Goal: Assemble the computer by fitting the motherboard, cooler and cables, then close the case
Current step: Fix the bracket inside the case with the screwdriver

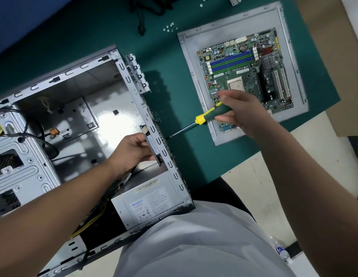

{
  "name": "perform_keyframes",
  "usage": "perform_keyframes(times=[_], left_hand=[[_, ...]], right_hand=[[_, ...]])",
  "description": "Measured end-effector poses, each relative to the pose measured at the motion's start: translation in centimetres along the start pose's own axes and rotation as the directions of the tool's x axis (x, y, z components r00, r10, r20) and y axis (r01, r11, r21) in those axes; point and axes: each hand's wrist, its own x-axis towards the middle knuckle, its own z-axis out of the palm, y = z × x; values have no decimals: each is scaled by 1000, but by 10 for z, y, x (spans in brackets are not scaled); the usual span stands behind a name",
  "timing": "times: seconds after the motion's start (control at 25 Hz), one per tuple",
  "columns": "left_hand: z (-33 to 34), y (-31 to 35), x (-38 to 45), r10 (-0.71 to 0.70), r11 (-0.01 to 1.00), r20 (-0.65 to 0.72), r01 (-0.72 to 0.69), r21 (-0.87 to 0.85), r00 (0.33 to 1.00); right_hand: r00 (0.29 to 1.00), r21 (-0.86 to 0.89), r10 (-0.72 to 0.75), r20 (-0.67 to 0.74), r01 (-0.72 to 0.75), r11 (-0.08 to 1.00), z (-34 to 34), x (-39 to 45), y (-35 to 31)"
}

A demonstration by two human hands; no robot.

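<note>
The open computer case [78, 108] lies on its side on the green mat, its inside bare metal. My left hand [134, 150] is inside the case and grips a flat black part with a label [153, 148] against the rear wall. My right hand [242, 112] grips a green and yellow screwdriver [206, 116]; its tip touches the outside of that rear wall. The motherboard [248, 76] lies on the grey side panel [194, 56] to the right, partly behind my right hand.
A power supply [148, 202] sits in the case's near corner with yellow wires [88, 224] beside it. Loose screws [170, 28] and black cables [148, 7] lie at the back of the green mat [170, 92]. A plastic bottle [280, 250] stands on the floor.
</note>
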Motion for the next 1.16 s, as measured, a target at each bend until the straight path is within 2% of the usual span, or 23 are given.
perform_keyframes(times=[0.04,0.12,0.2,0.28,0.36,0.4,0.44,0.52,0.56,0.64,0.68,0.76,0.8,0.84,0.92,1.0,1.08,1.16], left_hand=[[0,0,0,2,1000,-1,-2,1,1000],[-1,-1,0,4,1000,-1,-4,-3,1000],[-2,-1,0,3,1000,2,-3,-6,1000],[-2,-2,0,2,1000,11,-2,-8,1000],[-2,-3,1,4,1000,16,-4,-9,1000],[-2,-3,1,6,1000,21,-6,-10,1000],[-2,-4,2,7,1000,24,-7,-10,1000],[-2,-4,2,10,1000,23,-10,-5,1000],[-2,-4,2,12,1000,20,-12,-4,1000],[-1,-3,2,17,1000,13,-17,-3,1000],[-1,-3,2,19,1000,15,-19,0,1000],[0,-2,2,23,1000,17,-23,3,1000],[0,-2,1,21,1000,18,-21,0,1000],[0,-2,1,18,1000,20,-18,-3,1000],[1,-2,1,14,1000,25,-14,-8,1000],[0,-2,1,16,1000,20,-16,0,1000],[-1,-2,1,23,1000,16,-23,10,1000],[-1,-2,1,25,1000,14,-25,11,1000]], right_hand=[[998,-101,-46,-39,42,994,3,0,3],[989,-409,-129,-72,89,908,8,2,6],[994,-468,-112,3,100,878,7,3,5],[992,-396,-88,92,117,911,-6,6,3],[991,-34,2,134,3,999,-9,2,3],[993,20,13,120,-15,1000,-7,0,4],[998,-84,-6,63,11,996,-4,0,6],[996,-403,-92,-4,82,911,4,-2,7],[996,-440,-91,11,86,894,5,-2,6],[998,-376,-58,39,68,924,0,0,4],[998,-281,-25,55,40,959,-5,1,2],[993,82,57,105,-66,994,-6,-2,-1],[993,140,68,97,-81,987,-3,-3,0],[998,62,53,40,-55,997,1,-1,2],[998,-257,-32,-57,16,966,9,2,4],[999,-328,-35,-31,23,944,8,6,1],[999,-302,-19,29,26,953,-1,9,-3],[995,-24,79,55,-78,997,-5,5,-5]])
